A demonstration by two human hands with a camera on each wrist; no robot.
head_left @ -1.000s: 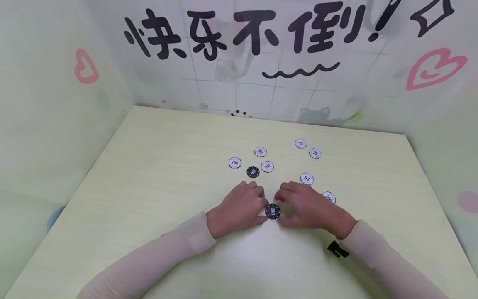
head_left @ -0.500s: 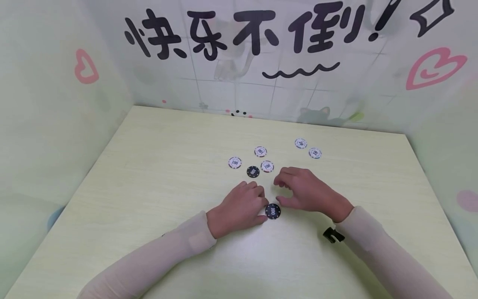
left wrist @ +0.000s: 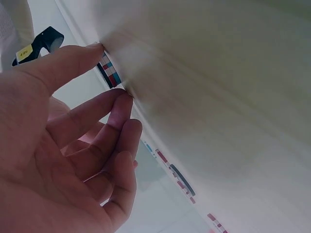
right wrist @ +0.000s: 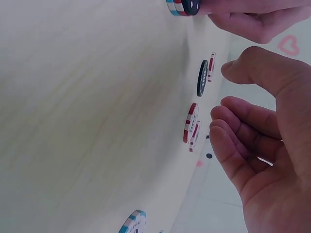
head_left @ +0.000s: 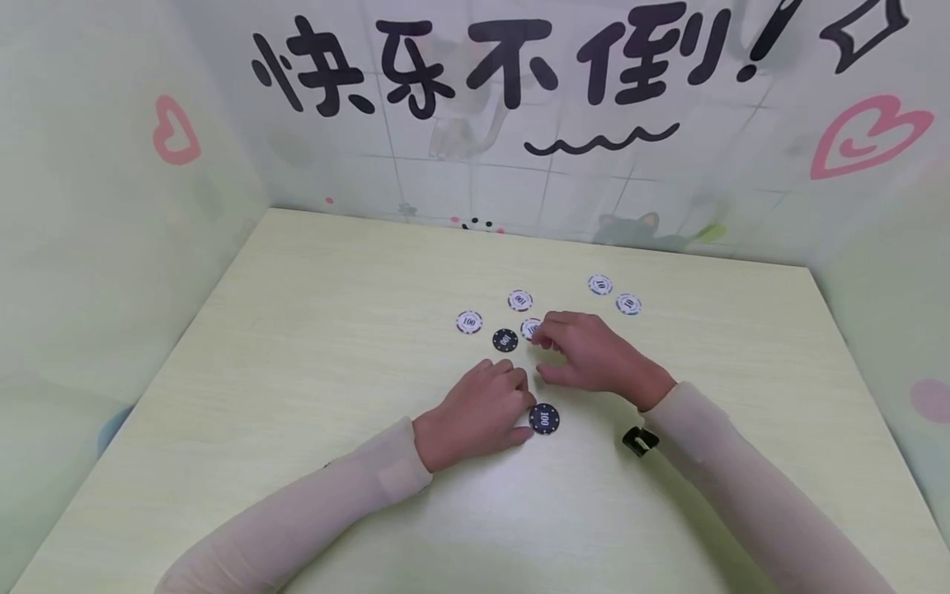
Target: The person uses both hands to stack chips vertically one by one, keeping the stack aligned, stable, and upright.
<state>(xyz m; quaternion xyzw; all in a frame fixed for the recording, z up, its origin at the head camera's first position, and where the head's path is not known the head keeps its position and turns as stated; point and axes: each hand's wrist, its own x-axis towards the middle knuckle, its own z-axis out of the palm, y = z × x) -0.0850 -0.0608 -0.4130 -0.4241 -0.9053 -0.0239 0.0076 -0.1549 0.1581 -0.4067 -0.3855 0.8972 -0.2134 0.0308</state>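
Observation:
My left hand [head_left: 478, 412] pinches a small stack of poker chips [head_left: 545, 419] at its edge, between thumb and forefinger. The top chip is black and marked 100; red-white and blue-white edges show beneath it in the left wrist view [left wrist: 111, 73]. My right hand [head_left: 590, 351] is over the table with thumb and fingers apart and nothing between them. Its fingertips partly cover a red-and-white 100 chip [head_left: 530, 327] in the head view. Just left of that lies a single black 100 chip [head_left: 505, 340]; the right wrist view shows the fingers apart from these chips.
Two more red-and-white 100 chips [head_left: 469, 322] lie on the pale table [head_left: 334, 330] nearby. Farther back on the right are two blue-and-white chips [head_left: 600, 285] marked 10. Patterned walls [head_left: 89, 247] stand at the table's back and sides. A black clip [head_left: 641, 441] is by the right sleeve.
My right hand has left the stack, moving away from me and slightly left to the loose chips. It now hides two chips seen earlier on the right. My left hand has stayed at the stack.

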